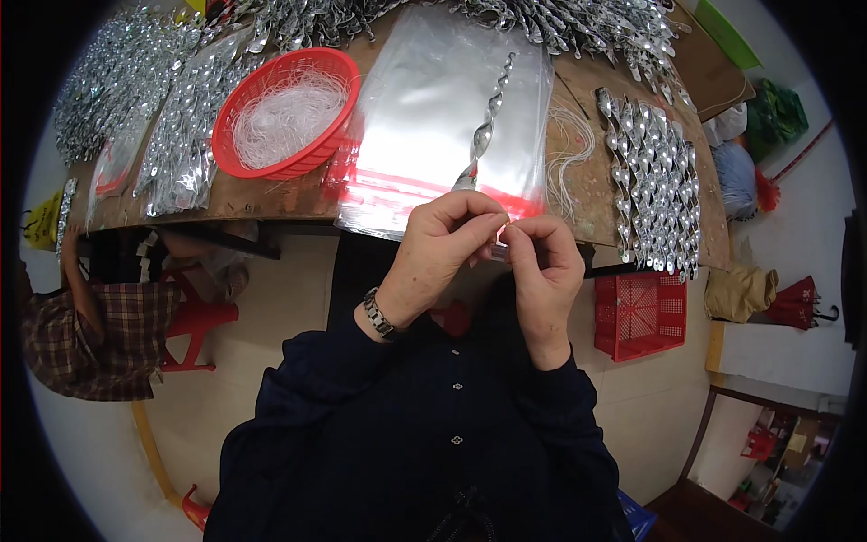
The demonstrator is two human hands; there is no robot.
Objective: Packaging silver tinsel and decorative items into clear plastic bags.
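A dark shirt [397, 425] with a row of buttons lies nearest the camera, its sleeves reaching toward the bench [271, 200]. Just in front of the bench edge, the two hands meet almost fingertip to fingertip. The left hand [438, 248], a watch [379, 314] on its wrist, is closed on the wide lower end of a silver twisted strip [482, 140]. The strip slants up and slightly right from the fingers, narrowing to its tip above a stack of clear bags [406, 99] with a red band. The right hand [546, 271] has thumb and forefinger drawn together beside the left fingertips; what sits between them is too small to tell.

Left of the bags stands a red basket [226, 158] of pale threads [289, 126]. Loose threads [564, 163] lie to the right, then a row of twisted strips [664, 185] side by side. More silver strips [578, 27] are heaped along the far side.

Below the bench at right is a red crate [641, 312]; at left, a person in a plaid shirt [99, 334] is near a red stool [194, 316].
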